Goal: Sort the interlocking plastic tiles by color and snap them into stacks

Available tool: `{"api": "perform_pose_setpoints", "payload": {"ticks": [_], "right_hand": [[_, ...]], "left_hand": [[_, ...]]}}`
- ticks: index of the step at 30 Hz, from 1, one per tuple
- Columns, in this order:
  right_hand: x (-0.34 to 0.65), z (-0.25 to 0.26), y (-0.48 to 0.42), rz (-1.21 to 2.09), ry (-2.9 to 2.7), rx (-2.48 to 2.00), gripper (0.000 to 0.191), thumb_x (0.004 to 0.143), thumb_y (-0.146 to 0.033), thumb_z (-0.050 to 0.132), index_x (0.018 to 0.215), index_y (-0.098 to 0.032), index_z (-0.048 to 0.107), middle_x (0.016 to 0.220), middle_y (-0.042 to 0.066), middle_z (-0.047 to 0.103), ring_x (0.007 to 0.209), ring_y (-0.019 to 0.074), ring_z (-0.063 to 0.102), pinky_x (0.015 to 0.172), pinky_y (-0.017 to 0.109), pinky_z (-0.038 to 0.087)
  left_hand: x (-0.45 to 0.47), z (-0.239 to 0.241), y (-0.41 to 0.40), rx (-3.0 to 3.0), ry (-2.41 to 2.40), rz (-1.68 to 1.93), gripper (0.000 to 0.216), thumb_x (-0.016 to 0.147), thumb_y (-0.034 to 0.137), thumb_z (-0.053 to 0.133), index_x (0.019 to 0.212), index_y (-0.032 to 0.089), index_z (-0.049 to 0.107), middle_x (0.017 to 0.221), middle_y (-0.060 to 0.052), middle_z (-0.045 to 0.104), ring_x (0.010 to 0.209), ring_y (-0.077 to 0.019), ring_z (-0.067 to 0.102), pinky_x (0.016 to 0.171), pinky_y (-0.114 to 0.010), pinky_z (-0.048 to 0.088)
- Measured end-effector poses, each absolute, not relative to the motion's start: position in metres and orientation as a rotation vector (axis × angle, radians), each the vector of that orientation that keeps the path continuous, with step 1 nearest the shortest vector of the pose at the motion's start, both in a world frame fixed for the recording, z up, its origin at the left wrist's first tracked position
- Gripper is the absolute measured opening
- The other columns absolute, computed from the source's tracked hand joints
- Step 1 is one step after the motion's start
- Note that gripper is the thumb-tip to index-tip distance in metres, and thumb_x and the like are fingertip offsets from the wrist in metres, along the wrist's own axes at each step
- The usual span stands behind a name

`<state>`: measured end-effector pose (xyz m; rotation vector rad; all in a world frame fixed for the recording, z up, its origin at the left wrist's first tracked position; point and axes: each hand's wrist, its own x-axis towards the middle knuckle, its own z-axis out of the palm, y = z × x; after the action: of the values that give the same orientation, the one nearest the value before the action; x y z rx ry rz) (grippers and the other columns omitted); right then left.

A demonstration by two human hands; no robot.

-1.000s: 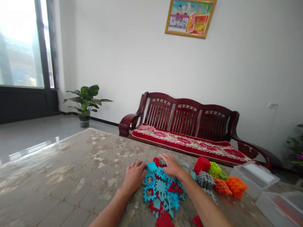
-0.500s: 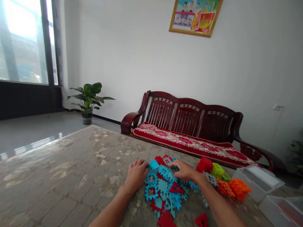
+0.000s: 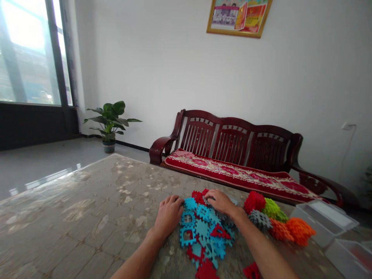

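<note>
A loose heap of flat toothed foam tiles (image 3: 203,236), mostly blue with some red, lies on the patterned table (image 3: 87,217) in front of me. My left hand (image 3: 169,214) rests palm down at the heap's left edge, fingers curled on the table beside a blue tile. My right hand (image 3: 220,202) lies on the far side of the heap, fingers bent down onto red and grey tiles; whether they grip one is hidden.
Stacks of red (image 3: 254,201), green (image 3: 271,208), grey (image 3: 259,219) and orange (image 3: 300,231) tiles stand right of the heap. Clear plastic boxes (image 3: 325,223) sit at the table's right end. Behind are a wooden bench (image 3: 232,155), a potted plant (image 3: 109,124) and a window.
My right hand drew back to the right over the heap, then returned left onto its far edge. My left hand barely moved. The camera shifted slightly.
</note>
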<state>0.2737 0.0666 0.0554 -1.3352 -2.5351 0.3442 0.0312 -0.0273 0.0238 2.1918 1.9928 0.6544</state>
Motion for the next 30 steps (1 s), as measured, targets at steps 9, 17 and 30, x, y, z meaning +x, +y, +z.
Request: {"api": "perform_pose_setpoints", "payload": {"ticks": [9, 17, 30], "right_hand": [[0.269, 0.059, 0.088, 0.181, -2.252, -1.751, 0.036, 0.085, -0.024, 0.052, 0.117, -0.022, 0.068, 0.120, 0.008, 0.070, 0.114, 0.0241, 0.062, 0.092, 0.032, 0.044], [0.248, 0.047, 0.099, 0.187, -2.248, -1.818, 0.049, 0.065, -0.026, 0.077, 0.112, -0.022, 0.067, 0.109, 0.010, 0.070, 0.111, 0.0315, 0.060, 0.090, 0.038, 0.045], [0.292, 0.076, 0.093, 0.558, -1.980, -1.510, 0.035, 0.074, -0.016, 0.056, 0.106, -0.018, 0.071, 0.099, 0.006, 0.073, 0.089, 0.0202, 0.066, 0.081, 0.032, 0.052]], "left_hand": [[0.034, 0.029, -0.029, 2.179, 2.012, 0.621, 0.036, 0.092, 0.030, 0.043, 0.122, 0.030, 0.063, 0.133, -0.005, 0.060, 0.123, -0.0220, 0.053, 0.106, -0.039, 0.036], [0.033, 0.028, -0.029, 2.181, 2.001, 0.625, 0.037, 0.093, 0.029, 0.042, 0.123, 0.030, 0.063, 0.133, -0.005, 0.060, 0.123, -0.0224, 0.053, 0.106, -0.039, 0.036], [0.033, 0.028, -0.029, 2.198, 2.009, 0.626, 0.036, 0.093, 0.030, 0.042, 0.123, 0.030, 0.063, 0.133, -0.005, 0.060, 0.123, -0.0229, 0.053, 0.104, -0.039, 0.037]]}}
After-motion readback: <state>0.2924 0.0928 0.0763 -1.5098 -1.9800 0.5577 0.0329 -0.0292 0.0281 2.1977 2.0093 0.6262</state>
